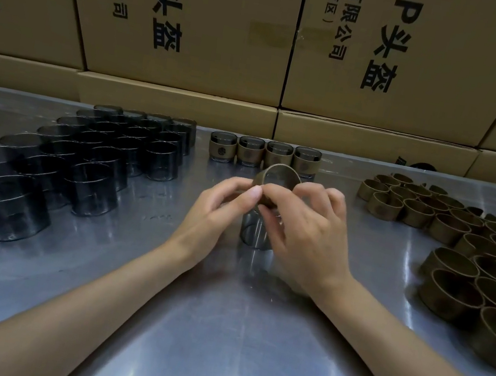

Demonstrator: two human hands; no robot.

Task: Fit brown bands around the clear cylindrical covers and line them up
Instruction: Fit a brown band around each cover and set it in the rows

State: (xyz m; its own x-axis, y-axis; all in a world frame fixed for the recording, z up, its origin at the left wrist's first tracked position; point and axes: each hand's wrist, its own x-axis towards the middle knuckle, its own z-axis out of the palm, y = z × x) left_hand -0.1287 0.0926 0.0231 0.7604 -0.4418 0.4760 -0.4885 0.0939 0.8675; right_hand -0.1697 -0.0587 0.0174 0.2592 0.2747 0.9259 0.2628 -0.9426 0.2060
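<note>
We note the fingers (254, 193) of our left hand (220, 209) and right hand (305, 230) pinching a brown ring-shaped band (278, 173) atop a clear cylindrical cover (257, 232) standing on the steel bench (216, 330). Beyond them stand four banded covers (264, 154) in a row; bare smoky covers (88, 154) lie leftward, loose brown bands (460, 243) rightward.

I see a shiny silver-grey table (216, 330). The loose covers (87, 161) on it look smoky grey and see-through. The bands (460, 243) are brown, and some have a dark round mark. Four finished covers (264, 153) are grey with a brown stripe around the middle. The boxes (200, 32) behind are tan with black writing.
</note>
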